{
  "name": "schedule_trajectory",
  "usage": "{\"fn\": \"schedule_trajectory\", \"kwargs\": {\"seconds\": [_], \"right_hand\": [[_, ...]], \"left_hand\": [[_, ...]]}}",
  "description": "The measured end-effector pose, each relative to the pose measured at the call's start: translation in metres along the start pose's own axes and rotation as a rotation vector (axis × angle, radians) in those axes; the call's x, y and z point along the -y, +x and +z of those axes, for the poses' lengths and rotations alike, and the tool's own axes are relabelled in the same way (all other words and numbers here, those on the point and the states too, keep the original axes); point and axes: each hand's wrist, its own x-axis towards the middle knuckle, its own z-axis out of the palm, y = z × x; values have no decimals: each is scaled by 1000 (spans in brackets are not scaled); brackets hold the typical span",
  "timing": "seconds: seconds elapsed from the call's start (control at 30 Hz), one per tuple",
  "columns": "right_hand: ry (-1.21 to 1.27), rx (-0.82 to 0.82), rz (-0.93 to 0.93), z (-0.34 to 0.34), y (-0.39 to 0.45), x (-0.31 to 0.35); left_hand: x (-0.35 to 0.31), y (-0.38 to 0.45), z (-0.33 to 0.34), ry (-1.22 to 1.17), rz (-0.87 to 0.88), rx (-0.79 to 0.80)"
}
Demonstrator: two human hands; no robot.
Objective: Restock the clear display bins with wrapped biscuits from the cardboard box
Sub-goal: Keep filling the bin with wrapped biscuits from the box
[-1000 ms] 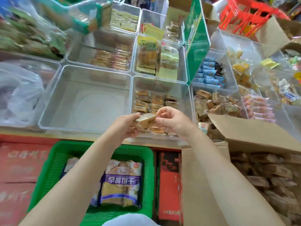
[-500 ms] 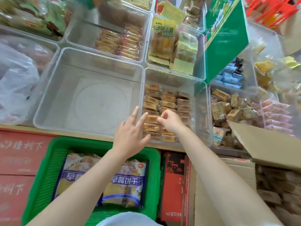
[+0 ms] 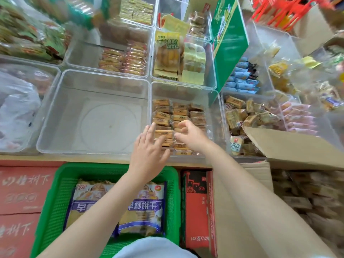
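while both hands sit over the clear bin (image 3: 214, 101) of wrapped biscuits (image 3: 178, 112), the left hand (image 3: 149, 155) is flat and wide, the right hand (image 3: 189, 135) curls loosely, holding nothing. the cardboard box (image 3: 297, 146) lies nearer the right hand.

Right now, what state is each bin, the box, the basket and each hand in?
Left hand: open, fingers straight over the biscuits.
Right hand: curled, on the biscuit rows.
Biscuit bin: partly filled, neat rows.
Large clear bin: empty.
Cardboard box: flap open.
Green basket: holds biscuit bags.
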Motion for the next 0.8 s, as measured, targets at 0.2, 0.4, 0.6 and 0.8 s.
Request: {"fn": "schedule_trajectory", "kwargs": {"seconds": [0.2, 0.4, 0.6, 0.8], "right_hand": [[108, -664, -294, -61, -129, -41], [56, -810, -26, -97, -209, -167], [-86, -343, 189, -95, -219, -234], [16, -111, 77, -73, -191, -242]], "left_hand": [[-95, -47, 18, -346, 92, -22], [-208, -90, 66, -535, 217, 156], [-257, -108, 92, -567, 188, 244], [-254, -112, 92, -554, 148, 204]]}}
